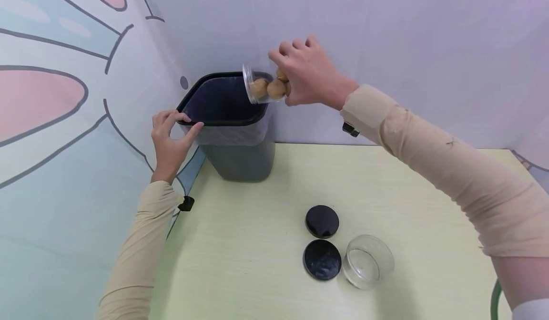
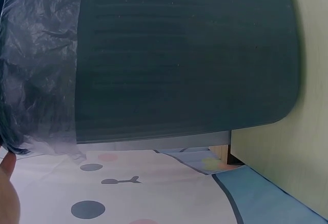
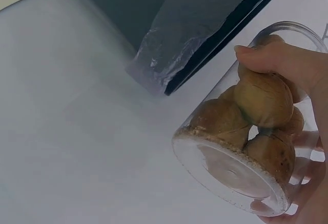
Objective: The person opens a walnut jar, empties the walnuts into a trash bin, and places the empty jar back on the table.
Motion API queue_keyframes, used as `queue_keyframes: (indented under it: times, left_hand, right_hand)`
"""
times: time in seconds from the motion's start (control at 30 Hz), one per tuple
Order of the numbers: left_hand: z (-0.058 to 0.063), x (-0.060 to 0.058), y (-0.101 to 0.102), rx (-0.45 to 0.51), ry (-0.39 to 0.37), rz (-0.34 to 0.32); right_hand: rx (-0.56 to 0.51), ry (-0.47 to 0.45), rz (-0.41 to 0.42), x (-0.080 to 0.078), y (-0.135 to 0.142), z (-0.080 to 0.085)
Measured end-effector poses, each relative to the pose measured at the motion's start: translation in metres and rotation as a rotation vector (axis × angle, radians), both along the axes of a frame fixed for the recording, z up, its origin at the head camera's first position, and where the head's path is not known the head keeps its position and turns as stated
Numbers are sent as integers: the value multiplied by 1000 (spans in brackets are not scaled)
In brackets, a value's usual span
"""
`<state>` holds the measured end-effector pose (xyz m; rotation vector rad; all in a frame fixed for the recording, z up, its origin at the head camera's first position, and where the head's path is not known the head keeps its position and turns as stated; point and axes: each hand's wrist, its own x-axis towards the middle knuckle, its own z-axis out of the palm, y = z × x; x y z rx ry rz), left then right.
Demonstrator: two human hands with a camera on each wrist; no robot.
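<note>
My right hand [image 1: 306, 74] grips a clear plastic jar [image 3: 233, 175] with its fingers wrapped around the side. Several round brown balls [image 3: 264, 98] lie inside, and crumbs cling near the jar's base. The jar is tipped on its side, its uncovered mouth over the right part of a dark grey trash bin [image 1: 240, 160]. With thumb and fingers, my left hand [image 1: 166, 144] pinches the bin's near-left rim. A clear plastic liner [image 2: 41, 65] is folded over that rim. The bottom of the bin's inside is hidden.
Two black round lids [image 1: 322, 221] lie on the pale table [image 1: 240, 243], with an uncovered clear round tub [image 1: 368, 263] to their right. A cartoon-printed curtain [image 1: 64, 191] hangs close on the left, and a plain pale wall [image 1: 407, 48] stands behind the bin.
</note>
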<state>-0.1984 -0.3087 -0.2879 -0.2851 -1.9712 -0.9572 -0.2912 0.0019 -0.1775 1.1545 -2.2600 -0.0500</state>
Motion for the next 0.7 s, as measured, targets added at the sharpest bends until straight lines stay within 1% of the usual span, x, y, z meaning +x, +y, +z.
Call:
queue_keyframes:
  times: [0.13, 0.4, 0.7]
  left_hand:
    - [0, 1, 1, 0, -12, 5]
    - [0, 1, 4, 12, -11, -10]
    - [-1, -1, 5, 8, -24, 2]
  right_hand:
    - [30, 18, 1, -3, -4, -1]
    - [35, 81, 38, -6, -9, -4]
    - [72, 115, 32, -6, -10, -2]
